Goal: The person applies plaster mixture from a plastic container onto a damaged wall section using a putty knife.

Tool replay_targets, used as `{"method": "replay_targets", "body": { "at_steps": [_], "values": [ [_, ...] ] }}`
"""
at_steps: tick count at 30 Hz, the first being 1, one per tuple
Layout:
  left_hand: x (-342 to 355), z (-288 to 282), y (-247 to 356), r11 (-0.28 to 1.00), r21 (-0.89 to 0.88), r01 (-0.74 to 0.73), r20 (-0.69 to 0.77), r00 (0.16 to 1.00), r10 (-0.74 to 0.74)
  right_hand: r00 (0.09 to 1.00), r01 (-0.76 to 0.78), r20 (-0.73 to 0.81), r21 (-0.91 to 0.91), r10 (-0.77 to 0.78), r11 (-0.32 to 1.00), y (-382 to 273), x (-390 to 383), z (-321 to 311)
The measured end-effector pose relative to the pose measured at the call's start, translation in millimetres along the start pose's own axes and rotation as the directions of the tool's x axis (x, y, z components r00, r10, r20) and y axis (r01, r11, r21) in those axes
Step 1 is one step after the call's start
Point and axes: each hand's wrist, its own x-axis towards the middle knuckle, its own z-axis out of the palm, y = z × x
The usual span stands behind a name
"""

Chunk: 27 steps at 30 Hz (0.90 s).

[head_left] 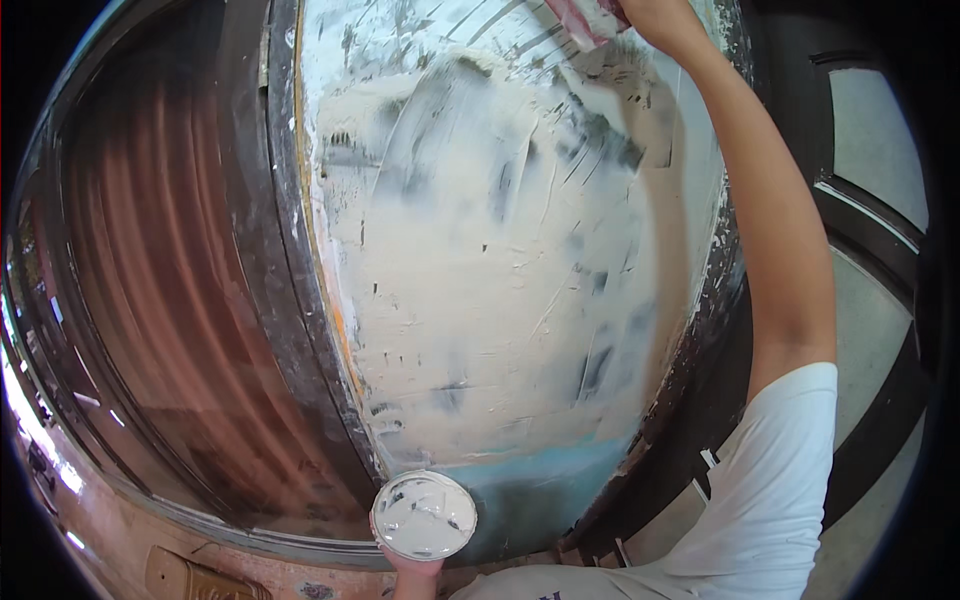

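A round tub of white paste sits low in view, smeared inside with dark streaks. My left hand grips it from below, its fingers partly hidden beneath. At the top, my right arm reaches up and my right hand is closed round a red, paste-smeared scraper, partly cut off by the upper edge. The scraper is at the wall panel, which is coated in cream-white paste with dark patches showing through. Bluish paint shows along the panel's bottom.
Left of the panel stands a dark frame with chipped edges, then a window with reddish-brown curtains. A dark door with pale panels is on the right. A brown object lies at the lower left.
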Motion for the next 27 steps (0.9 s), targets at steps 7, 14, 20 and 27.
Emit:
{"method": "replay_targets", "body": {
  "at_steps": [7, 14, 20, 27],
  "values": [
    [5, 0, -17, 0.999, 0.042, -0.018, 0.000, 1.000, 0.018, 0.859, 0.159, 0.500, -0.057, -0.110, 0.986, -65, -113, -2],
    [15, 17, -21, 0.994, 0.112, 0.011, -0.012, 1.000, -0.009, 0.925, 0.004, 0.362, -0.311, 0.115, 0.950, 6, -52, -1],
    [13, 44, -20, 0.993, 0.105, 0.048, 0.076, 0.996, -0.056, 0.955, -0.070, 0.257, -0.294, 0.149, 0.953, 72, 10, -10],
    [19, 28, -14, 0.992, 0.105, 0.074, 0.058, 0.995, -0.080, 0.942, 0.039, 0.335, -0.131, 0.008, 0.991, 34, -64, -17]
  ]
}}
